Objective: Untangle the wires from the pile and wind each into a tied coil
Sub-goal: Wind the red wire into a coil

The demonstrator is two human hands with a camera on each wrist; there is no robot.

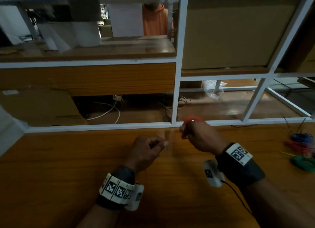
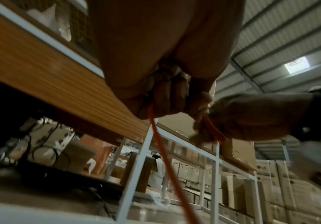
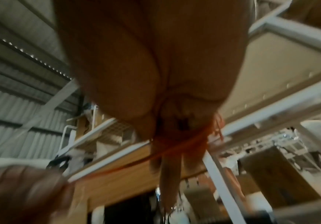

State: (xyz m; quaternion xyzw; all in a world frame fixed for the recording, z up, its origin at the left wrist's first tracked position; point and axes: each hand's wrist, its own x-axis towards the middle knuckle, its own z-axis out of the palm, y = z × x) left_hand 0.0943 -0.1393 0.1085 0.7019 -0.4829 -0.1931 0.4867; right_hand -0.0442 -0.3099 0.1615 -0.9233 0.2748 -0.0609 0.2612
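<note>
the wooden table [image 1: 68, 168] was the landmark. above its middle, near the far edge, the right hand [image 1: 199, 137] gripped a small bundle of orange wire [image 2: 213, 133] loops, fingers curled round it. just left of it, the left hand [image 1: 146, 149] pinched the free strand, which ran between them. at the table's right edge lay the pile of wires [image 1: 301, 151], blue, red and green. winding well probably meant keeping that strand taut, laying each turn against the last.
</note>
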